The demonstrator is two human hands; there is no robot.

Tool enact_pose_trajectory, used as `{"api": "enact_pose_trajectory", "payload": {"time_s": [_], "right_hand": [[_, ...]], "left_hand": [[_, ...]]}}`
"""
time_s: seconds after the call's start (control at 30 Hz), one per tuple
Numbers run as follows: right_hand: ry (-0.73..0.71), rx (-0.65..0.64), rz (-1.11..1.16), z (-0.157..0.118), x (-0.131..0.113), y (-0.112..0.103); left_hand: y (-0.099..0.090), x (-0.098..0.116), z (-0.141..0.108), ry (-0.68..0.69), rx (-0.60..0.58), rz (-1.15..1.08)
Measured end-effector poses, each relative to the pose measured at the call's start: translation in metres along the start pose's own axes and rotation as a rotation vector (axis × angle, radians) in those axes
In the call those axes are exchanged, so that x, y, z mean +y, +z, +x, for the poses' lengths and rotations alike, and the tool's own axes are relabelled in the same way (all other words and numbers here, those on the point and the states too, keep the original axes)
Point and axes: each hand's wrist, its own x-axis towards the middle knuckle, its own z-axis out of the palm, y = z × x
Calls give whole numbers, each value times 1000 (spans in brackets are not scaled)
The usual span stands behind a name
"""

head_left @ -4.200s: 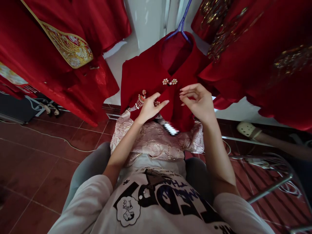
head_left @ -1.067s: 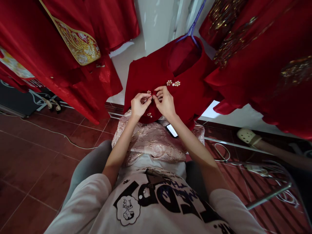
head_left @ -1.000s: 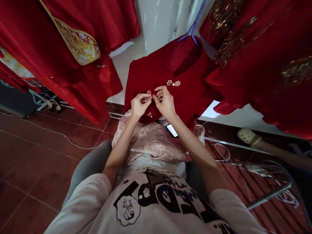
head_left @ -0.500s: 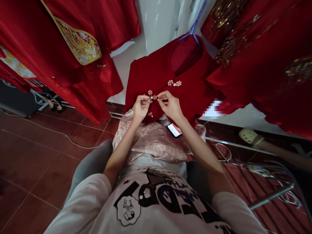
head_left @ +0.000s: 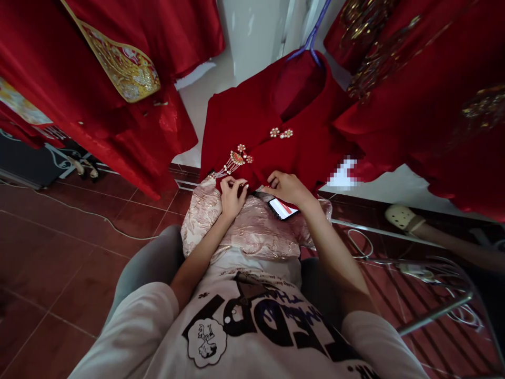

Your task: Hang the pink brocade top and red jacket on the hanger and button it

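Head view, red garment (head_left: 258,118), neckline (head_left: 299,87) upper right

Two hands (head_left: 232,199) (head_left: 292,188) — one fan ornament (head_left: 236,158); one phone (head_left: 281,210); one hanger (head_left: 311,40)

A pale cable (head_left: 138,239) crosses the tiled floor (head_left: 59,279) — at right, a cream clog (head_left: 400,216).

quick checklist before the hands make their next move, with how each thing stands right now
1. Purple hanger in the neck of the red garment: ok.
2. Upper flower ornament not covered by a hand: ok.
3. Fan ornament in view above the left hand: ok.
4. Phone well away from the right hand: not ok, it lies close by the wrist.
5. Left hand's grip firm: cannot tell, too small.
6. Right hand's grip firm: cannot tell.
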Motion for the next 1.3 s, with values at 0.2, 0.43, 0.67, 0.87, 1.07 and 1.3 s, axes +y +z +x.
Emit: {"api": "enact_pose_trajectory", "payload": {"time_s": [0.2, 0.43, 0.67, 0.87, 1.07, 1.3], "right_hand": [[38, 29, 42, -2, -3, -10], [-55, 35, 292, -1, -21, 4], [-69, 87, 263, 10, -29, 38], [-65, 159, 182, 8, -29, 46], [-70, 179, 189, 10, -25, 49], [-66, 187, 189, 11, -20, 53]], "left_hand": [[0, -1, -3, 61, 107, -54], [3, 0, -7, 102, 74, -292], [4, -2, -9, 41, 62, -288], [4, -2, -8, 51, 75, -280], [5, -5, -10, 10, 58, -305], [5, -6, -8, -51, 32, -371]]}}
